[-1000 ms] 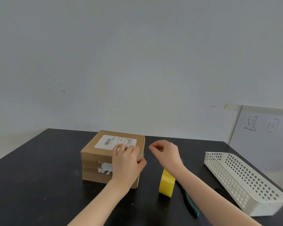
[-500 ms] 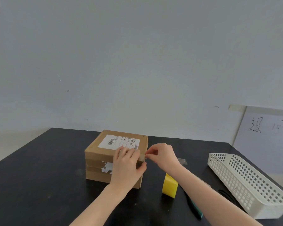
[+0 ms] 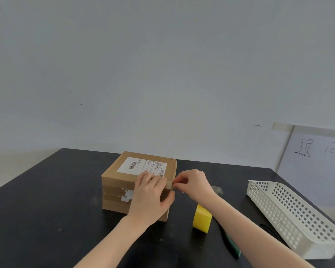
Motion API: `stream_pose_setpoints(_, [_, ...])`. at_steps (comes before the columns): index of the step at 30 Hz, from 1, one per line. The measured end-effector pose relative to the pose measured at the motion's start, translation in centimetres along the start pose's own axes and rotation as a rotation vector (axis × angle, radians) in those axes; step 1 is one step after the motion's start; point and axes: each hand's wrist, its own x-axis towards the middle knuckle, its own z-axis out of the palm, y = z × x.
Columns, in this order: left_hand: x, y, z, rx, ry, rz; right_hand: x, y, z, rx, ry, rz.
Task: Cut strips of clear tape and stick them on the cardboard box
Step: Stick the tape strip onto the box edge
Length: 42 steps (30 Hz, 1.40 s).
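Observation:
A brown cardboard box (image 3: 124,178) with a white shipping label on top sits in the middle of the black table (image 3: 46,209). My left hand (image 3: 150,196) lies over the box's near right corner, fingers on top and thumb on the side. My right hand (image 3: 193,183) pinches a short strip of clear tape (image 3: 170,185) at the box's right top edge, touching the left fingertips. The yellow tape roll (image 3: 201,219) stands upright just right of the box, under my right forearm.
A white perforated plastic basket (image 3: 290,213) lies at the right of the table. Dark green-handled scissors (image 3: 232,244) lie partly hidden below my right forearm. A small piece of clear tape (image 3: 218,189) rests on the table behind my right wrist. A wall stands behind.
My right hand moved left from open air to the box's right edge and now pinches the tape strip there. The left hand stayed on the box corner.

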Motion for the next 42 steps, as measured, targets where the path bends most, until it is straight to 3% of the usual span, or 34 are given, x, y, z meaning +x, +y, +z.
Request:
stream_pose_setpoints(32, [-0.2,-0.9,1.1,-0.074,0.054,0.021,-0.2,0.6,0.1,-0.048,-0.012,-0.163])
stream_pose_setpoints(37, [0.4,-0.9,0.2,-0.054,-0.014,0.045,-0.5,0.4,-1.1,-0.142,-0.106,-0.183])
stream_pose_setpoints(42, [1.7,-0.9,-0.8,-0.004,-0.111,0.039,-1.7,1.7,-3.4,-0.108,0.044,-0.141])
